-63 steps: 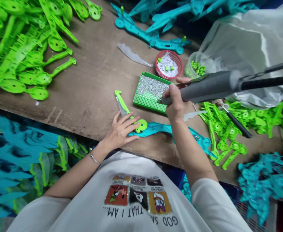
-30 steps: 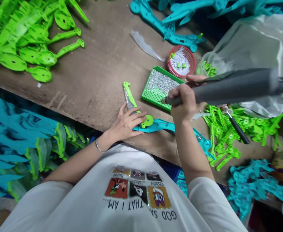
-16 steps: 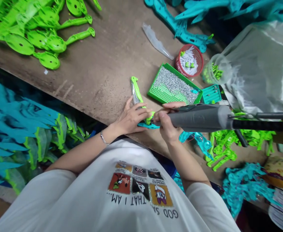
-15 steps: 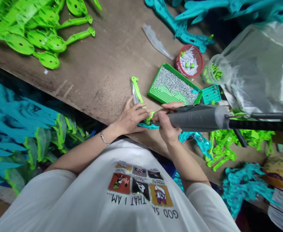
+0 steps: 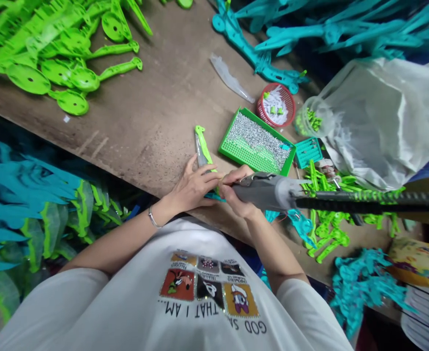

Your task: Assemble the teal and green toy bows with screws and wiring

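Note:
My left hand presses on a bright green toy part with a clear blade-like piece along its side, holding it to the table near the front edge. A little teal part shows under those fingers. My right hand is wrapped round a grey power screwdriver, whose front end points left at the held part, close to my left fingertips. The tip itself is hidden by my fingers.
Behind my hands sits a green tray of small metal screws. Near it are a red basket, a clear tub of green bits and a teal tray. Green parts and teal parts lie in heaps. A dark cord runs right.
The camera view has shifted slightly. My right hand and the screwdriver have moved left, closer to my left fingers, and the tool's body looks shorter. My left hand stays on the green part.

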Demonstrator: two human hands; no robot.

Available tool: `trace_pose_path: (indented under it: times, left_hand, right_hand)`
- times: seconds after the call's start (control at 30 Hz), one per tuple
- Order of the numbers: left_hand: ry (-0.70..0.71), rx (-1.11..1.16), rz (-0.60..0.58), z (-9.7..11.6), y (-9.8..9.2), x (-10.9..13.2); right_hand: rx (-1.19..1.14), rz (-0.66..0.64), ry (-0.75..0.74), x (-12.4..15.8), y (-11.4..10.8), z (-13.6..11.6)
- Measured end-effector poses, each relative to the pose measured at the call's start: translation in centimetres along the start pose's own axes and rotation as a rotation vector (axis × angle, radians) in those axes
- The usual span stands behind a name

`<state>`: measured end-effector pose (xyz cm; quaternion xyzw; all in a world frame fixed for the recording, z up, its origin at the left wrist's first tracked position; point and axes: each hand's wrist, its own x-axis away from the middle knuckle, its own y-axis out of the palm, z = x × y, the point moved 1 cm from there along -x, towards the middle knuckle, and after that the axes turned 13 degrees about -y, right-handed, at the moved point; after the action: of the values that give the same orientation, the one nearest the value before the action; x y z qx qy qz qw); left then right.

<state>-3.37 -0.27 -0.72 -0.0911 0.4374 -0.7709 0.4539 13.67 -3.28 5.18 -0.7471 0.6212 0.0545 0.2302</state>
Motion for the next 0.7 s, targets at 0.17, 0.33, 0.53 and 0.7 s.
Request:
trace_pose_path:
  times: [0.17, 0.33, 0.53, 0.7]
  left_hand:
    - [0.039, -0.044, -0.006, 0.6, -0.4, -0.1]
    - [0.079, -0.178, 0.007, 2.8, -0.4, 0.0]
    - [0.103, -0.271, 0.090, 4.4, 1.2, 0.6]
    - [0.099, -0.250, 0.099, 4.4, 1.7, 0.8]
  right_hand:
    - [-0.193, 0.180, -0.243, -3.6, -2.3, -1.2]
    - [-0.065, 0.639, -0.234, -8.2, -4.0, 2.6]
    - [0.035, 0.683, -0.190, -10.0, -4.1, 6.0]
    - [0.042, 0.679, -0.191, -10.1, -4.0, 6.3]
